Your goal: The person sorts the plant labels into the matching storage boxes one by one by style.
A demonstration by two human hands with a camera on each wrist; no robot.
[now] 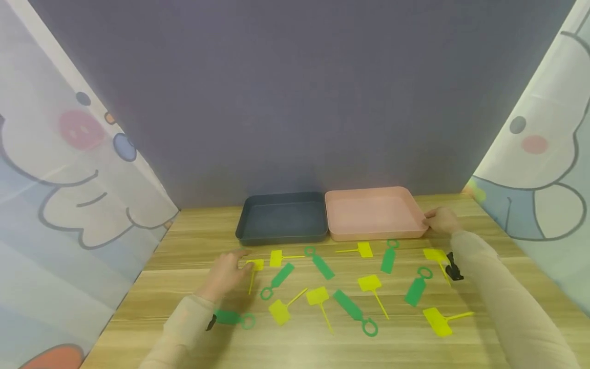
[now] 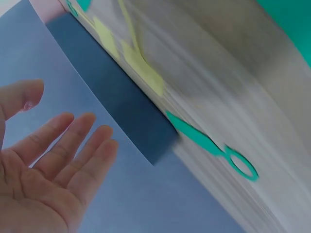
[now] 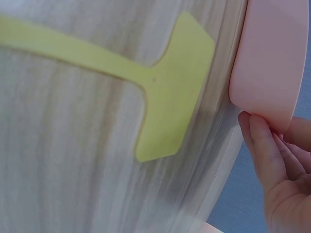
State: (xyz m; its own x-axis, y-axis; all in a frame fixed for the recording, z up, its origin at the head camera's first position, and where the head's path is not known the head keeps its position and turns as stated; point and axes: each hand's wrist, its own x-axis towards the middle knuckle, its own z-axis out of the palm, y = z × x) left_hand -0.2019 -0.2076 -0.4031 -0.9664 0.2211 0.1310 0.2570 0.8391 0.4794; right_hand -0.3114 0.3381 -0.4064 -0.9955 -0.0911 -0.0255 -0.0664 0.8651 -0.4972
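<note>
With the fingers of my right hand [image 1: 442, 220] I grip the pink tray [image 1: 374, 214] at its right end, near the closer corner, thumb on one side of the wall and fingertips on the other. My left hand [image 1: 224, 274] is released, its fingers loosely extended and holding nothing; from my head its fingertips overlap a yellow tag [image 1: 258, 265], and I cannot tell whether they touch it.

The pink tray sits at the far side of the worktop [image 1: 149, 302], close beside a dark blue tray [image 1: 283, 220] on its left. Behind both trays rises a grey panel [image 1: 295, 102].

Nearer to me lie scattered flat tags: yellow ones with thin stems and green ones with ring ends. One green tag [image 1: 227, 316] lies just beside my left sleeve [image 1: 186, 320], and another yellow tag [image 1: 435, 255] is just on the near side of my right hand. Cartoon-printed sheets [image 1: 534, 123] stand at left and right.
</note>
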